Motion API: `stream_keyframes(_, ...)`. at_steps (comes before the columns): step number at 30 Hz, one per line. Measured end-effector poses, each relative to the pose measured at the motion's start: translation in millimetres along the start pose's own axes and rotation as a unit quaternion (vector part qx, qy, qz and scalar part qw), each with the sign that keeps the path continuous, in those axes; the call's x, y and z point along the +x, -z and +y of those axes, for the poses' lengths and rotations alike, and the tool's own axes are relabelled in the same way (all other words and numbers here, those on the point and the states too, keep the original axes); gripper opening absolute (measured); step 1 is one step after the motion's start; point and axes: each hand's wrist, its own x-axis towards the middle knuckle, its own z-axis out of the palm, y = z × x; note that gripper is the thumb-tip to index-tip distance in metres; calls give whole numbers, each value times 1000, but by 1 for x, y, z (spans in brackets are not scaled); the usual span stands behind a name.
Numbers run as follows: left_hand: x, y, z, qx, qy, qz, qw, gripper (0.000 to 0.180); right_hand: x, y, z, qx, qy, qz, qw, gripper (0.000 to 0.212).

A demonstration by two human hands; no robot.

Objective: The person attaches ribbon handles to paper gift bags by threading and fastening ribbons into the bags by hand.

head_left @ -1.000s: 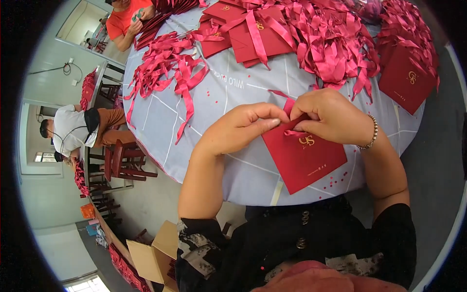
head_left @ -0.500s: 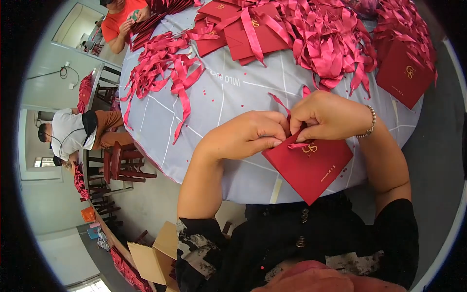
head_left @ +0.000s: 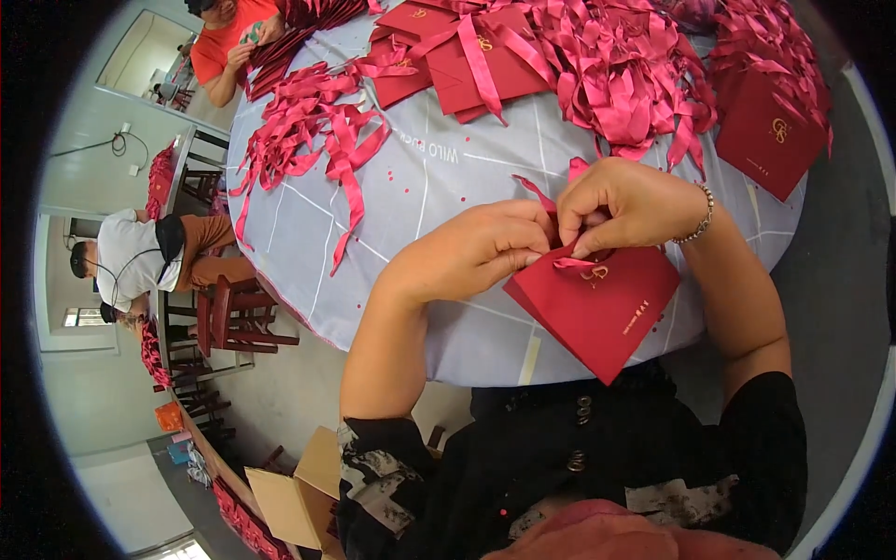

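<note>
A small red paper gift bag with gold print hangs tilted, one corner down, over the near edge of the round table. Thumb and fingers of my left hand pinch its upper left edge. Beside it, my right hand pinches the pink-red ribbon at the bag's top edge; a short piece of it lies across the bag's front. Another length of ribbon sticks up behind the fingers. The fingertips partly hide the spot where ribbon and bag meet.
On the grey cloth lie loose ribbons, a big ribbon heap and several red bags. Another bag rests at the right. One person works across the table; another bends over at the left. An open carton stands low left.
The bag has tilted a little and its lower corner has swung slightly right and up. Both hands have shifted slightly upward, keeping their pinch.
</note>
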Motion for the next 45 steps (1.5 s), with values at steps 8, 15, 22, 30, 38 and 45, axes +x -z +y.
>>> stream_keyframes(8, -7, 4, -14, 20, 46, 44, 998, 8, -10, 11, -10, 59, 47, -7, 997, 13)
stream_keyframes(15, -45, 45, -26, 131, 288, 91, 944, 14, -11, 16, -2, -75, -35, 24, 996, 13)
stream_keyframes(22, -9, 2, -15, 69, 177, 349, 918, 25, 6, -13, -7, -54, -40, 164, 984, 19)
stream_keyframes(30, 24, -27, -12, 106, 145, 185, 966, 19, 2, -34, -14, -322, -44, 58, 944, 23)
stream_keyframes(38, 18, -22, -24, -105, 203, 107, 968, 30, -3, -37, -16, -202, -39, 2, 979, 13)
stream_keyframes(45, 22, -24, -25, -125, 230, 111, 959, 27, -3, -28, -13, -146, -16, -30, 989, 11)
